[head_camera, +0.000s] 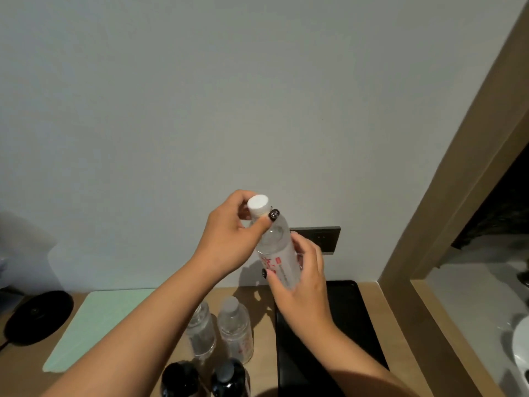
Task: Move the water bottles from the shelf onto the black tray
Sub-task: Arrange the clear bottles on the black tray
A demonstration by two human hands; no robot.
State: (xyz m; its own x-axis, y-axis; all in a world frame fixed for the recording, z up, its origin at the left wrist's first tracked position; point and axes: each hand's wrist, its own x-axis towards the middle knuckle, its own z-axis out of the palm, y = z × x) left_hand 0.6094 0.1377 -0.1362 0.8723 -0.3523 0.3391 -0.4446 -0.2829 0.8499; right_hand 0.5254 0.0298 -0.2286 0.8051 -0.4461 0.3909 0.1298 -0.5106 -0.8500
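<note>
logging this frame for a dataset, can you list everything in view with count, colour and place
clear plastic water bottle with white cap: 1, clear, held up over the counter in both hands
clear plastic water bottles: 2, clear, upright on wooden counter left of tray
dark bottles: 2, black, bottom edge
flat black tray: 1, black, counter right
pale green mat: 1, green, counter left
round black base: 1, black, far left
dark wall socket: 1, wall
left hand: grip at cap and neck
right hand: grip on body

Likely a hotel room. Wooden counter (257,299) against plain wall; complimentary-style water bottles (234,328) at 6 o'clock, black tray (360,316) at 5, kettle base (37,316) at 8, wall socket (323,239) centre, washbasin (521,348) beyond partition at 4.
</note>
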